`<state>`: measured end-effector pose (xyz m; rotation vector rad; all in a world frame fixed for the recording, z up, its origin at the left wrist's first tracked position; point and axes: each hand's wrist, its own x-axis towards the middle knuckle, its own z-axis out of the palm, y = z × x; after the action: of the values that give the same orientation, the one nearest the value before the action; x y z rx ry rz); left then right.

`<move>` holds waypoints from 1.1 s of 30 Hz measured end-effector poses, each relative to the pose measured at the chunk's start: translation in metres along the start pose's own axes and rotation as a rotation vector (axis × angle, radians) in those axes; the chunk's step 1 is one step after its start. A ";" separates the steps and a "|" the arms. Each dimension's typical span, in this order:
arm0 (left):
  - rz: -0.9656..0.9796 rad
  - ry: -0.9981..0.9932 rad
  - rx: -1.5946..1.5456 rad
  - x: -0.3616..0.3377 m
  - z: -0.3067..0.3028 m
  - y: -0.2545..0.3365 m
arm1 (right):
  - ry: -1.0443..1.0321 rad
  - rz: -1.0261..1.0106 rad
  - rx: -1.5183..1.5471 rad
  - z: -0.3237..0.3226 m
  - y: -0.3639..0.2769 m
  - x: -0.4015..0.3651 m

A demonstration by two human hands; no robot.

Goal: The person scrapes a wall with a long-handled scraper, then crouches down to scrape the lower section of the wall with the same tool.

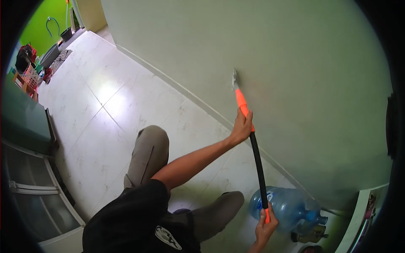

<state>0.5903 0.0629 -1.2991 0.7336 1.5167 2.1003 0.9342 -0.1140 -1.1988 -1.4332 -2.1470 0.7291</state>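
A long-handled scraper (258, 166) with a black shaft, orange grip parts and a metal head stretches across the right half of the view. Its head is up at the grey-green wall (312, 76), seemingly against it. My left hand (242, 126) is wrapped round the orange section below the head. Further down, my right hand (266, 222) grips the orange end of the handle. Behind that lower end lies a big blue water bottle (291, 208) on its side on the floor.
White floor tiles (126, 90) run along the wall's baseboard (168, 86). My bent knees are over the floor. At left stands a glass-fronted cabinet (33, 181). Baskets and tubs (50, 55) sit at the far left, and a white-edged piece of furniture (358, 219) is at lower right.
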 end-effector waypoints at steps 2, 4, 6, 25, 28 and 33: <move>-0.102 -0.041 -0.021 0.003 -0.010 0.011 | -0.023 0.032 0.036 0.003 -0.009 -0.006; -0.194 -0.054 -0.076 -0.003 -0.013 0.023 | -0.006 -0.024 0.005 0.001 -0.002 -0.018; -0.211 -0.049 -0.052 -0.007 -0.014 0.046 | -0.007 -0.101 -0.006 0.003 -0.006 -0.022; -0.272 -0.354 -0.157 -0.070 0.023 0.063 | 0.065 0.086 0.077 -0.048 0.055 -0.079; -0.048 -0.215 0.015 -0.028 0.026 0.020 | 0.062 0.081 0.137 -0.017 0.051 -0.045; -0.022 -0.122 0.003 -0.030 0.008 0.012 | 0.096 0.231 0.229 0.036 0.025 -0.051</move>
<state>0.6178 0.0460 -1.2907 0.8269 1.4558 1.9993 0.9471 -0.1602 -1.2461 -1.5716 -1.7804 0.9358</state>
